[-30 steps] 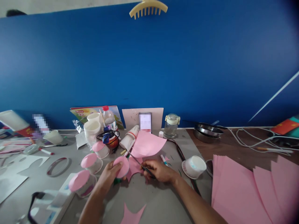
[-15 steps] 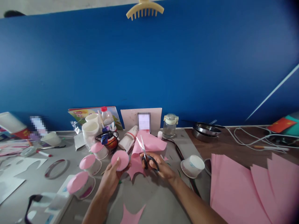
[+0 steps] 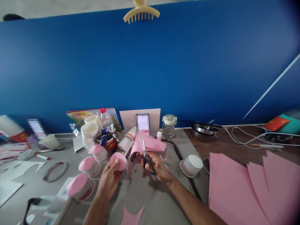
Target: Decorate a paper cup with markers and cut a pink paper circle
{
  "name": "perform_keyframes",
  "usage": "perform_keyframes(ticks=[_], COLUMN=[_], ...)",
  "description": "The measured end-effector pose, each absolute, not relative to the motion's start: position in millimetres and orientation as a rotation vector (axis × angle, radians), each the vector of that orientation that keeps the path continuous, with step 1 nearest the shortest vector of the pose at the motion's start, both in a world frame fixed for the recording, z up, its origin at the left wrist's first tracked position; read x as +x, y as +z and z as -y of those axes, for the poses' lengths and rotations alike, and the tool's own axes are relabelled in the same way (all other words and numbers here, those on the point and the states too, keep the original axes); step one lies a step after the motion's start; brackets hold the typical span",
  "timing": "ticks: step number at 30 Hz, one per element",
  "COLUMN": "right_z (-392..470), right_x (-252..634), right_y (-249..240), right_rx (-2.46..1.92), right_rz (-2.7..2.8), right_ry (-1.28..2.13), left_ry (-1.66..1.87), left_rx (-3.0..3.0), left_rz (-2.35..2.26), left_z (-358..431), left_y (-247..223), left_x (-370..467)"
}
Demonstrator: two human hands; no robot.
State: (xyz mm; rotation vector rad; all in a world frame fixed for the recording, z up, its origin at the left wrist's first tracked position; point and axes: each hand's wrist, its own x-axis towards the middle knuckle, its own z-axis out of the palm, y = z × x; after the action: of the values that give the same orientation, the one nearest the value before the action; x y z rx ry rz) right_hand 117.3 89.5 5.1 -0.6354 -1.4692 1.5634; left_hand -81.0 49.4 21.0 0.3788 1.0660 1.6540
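Note:
My left hand (image 3: 109, 180) pinches a round pink paper disc (image 3: 122, 164), thumb on its upper face. A narrow, blurred pink offcut (image 3: 129, 167) shows just right of the disc; whether that hand also holds it is unclear. My right hand (image 3: 161, 170) is closed round the black handles of scissors (image 3: 144, 153), whose blades point away and are slightly apart. Behind the scissors lies a curled pink sheet (image 3: 152, 144). Left of my left hand, several white cups lie tilted with pink round tops, the nearest cup (image 3: 85, 189) among them. A jagged pink scrap (image 3: 132, 216) lies at the front.
Pink paper sheets (image 3: 232, 184) fan out at right. A white cup (image 3: 192, 165) stands upside down right of my right hand. Toward the blue wall are a glass jar (image 3: 168, 128), a phone (image 3: 142, 122) and metal pans (image 3: 203, 132). A tape roll (image 3: 54, 172) lies at left.
The jagged pink offcut between my hands has shifted left toward the disc and blurred, baring grey table. Both hands keep their holds. The whole view has shifted slightly.

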Motion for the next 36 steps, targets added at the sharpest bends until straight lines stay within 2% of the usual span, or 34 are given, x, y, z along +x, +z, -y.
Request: perform_keyframes(ticks=[3, 8, 11, 17, 23, 26, 31, 36], right_z=[-91.3, -92.9, -87.0, -56.9, -43.2, -52.1, -60.4, -59.6], right_x=[116.2, 121.7, 123.8, 127.7, 138.9, 122.0, 79.6, 71.0], right_y=[2.2, 1.3, 10.3, 58.2, 96.4, 80.9, 25.7, -4.4], right_rx=[-0.722, -0.889, -0.839, -0.536, -0.69, -0.805, -0.933, -0.947], right_rz=[1.413, 1.226, 1.256, 1.193, 1.317, 1.404, 1.524, 1.558], right_ry=[1.4, 0.854, 0.727, 0.91, 1.016, 1.16, 1.318, 1.319], left_ry=[1.637, 1.613, 1.645, 1.686, 1.772, 1.741, 1.683, 1.659], left_rx=[0.36, 0.355, 0.304, 0.176, 0.15, 0.159, 0.229, 0.317], left_rz=[-1.069, -1.03, -1.033, -0.989, -0.892, -0.884, -0.99, -0.982], left_z=[-48.9, -47.1, -47.7, -49.4, -49.5, -48.9, -49.1, -49.3], left_y=[19.5, 18.2, 19.3, 30.1, 33.9, 27.7, 17.1, 15.5], left_x=[-78.1, -76.9, -78.5, -80.8, -86.4, -85.8, -76.7, -68.9])
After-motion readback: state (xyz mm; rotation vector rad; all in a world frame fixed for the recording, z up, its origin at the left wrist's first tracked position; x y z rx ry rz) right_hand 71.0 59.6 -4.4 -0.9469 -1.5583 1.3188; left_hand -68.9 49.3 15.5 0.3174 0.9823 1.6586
